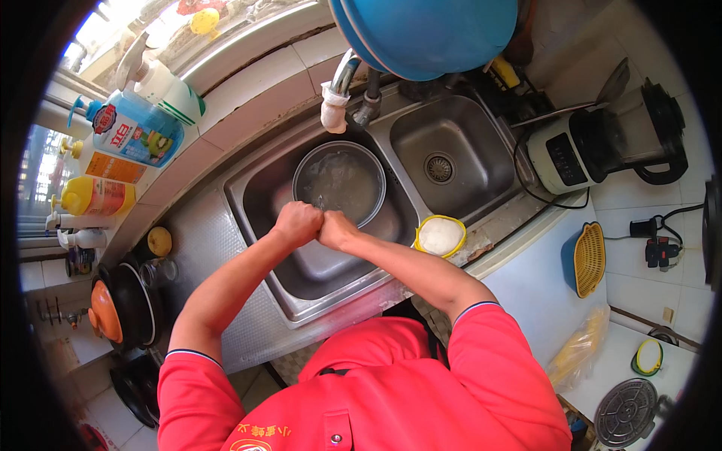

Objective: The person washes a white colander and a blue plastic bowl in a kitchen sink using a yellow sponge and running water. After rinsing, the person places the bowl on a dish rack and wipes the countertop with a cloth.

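Observation:
A round metal pot [342,175] of cloudy water sits in the left basin of a stainless steel double sink [316,268]. My left hand [300,223] and my right hand [336,229] meet knuckle to knuckle at the pot's near edge, both curled into fists. Whether anything is inside them is hidden. Behind the pot stands the faucet [341,84], its spout end wrapped in white material. A white scrubbing sponge with a yellow rim [440,235] lies at the front edge of the sink, right of my hands.
Dish soap [138,128] and other pump bottles line the window ledge on the left. A lidded black pot [127,304] stands at the far left. Blue basins [428,34] hang behind the sink. On the right are a blender [603,138] and a yellow strainer basket [590,259].

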